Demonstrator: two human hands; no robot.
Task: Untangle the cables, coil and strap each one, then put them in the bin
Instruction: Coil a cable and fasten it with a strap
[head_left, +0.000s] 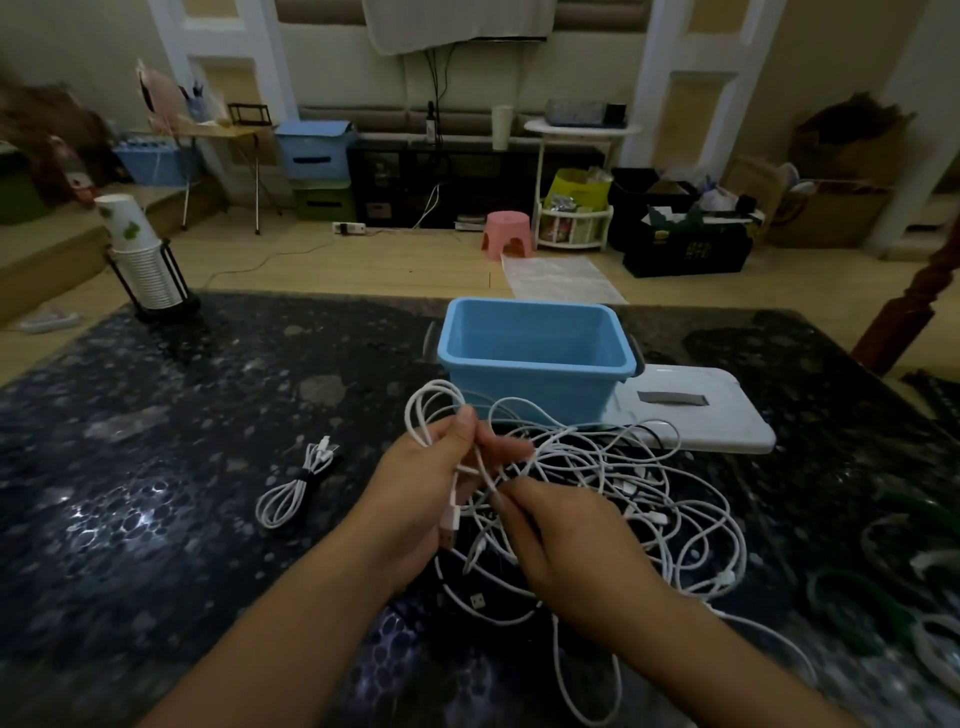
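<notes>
From the head camera we look down on a dark, speckled tabletop (156, 441) that fills the lower two thirds of the frame. Just below centre, our left hand (421, 483) has its fingers curled around a few loops of white cable (434, 402) that stand up above the fingertips, with a plug end hanging below the palm. Our right hand (566, 540), just to the right and lower, pinches a strand between thumb and forefinger. Both hands hold parts of the white tangle of cables (649, 499), which spreads over the tabletop to the right of centre and trails toward the bottom edge. Directly above the hands stands the blue bin (535, 353), open on top, with a white lid (691, 410) lying flat beside it on the right. Left of centre, apart from the tangle, lies one coiled cable (296, 488) bound with a dark strap. In the upper left, a stack of paper cups (137, 254) sits in a black holder at the tabletop's far edge.
</notes>
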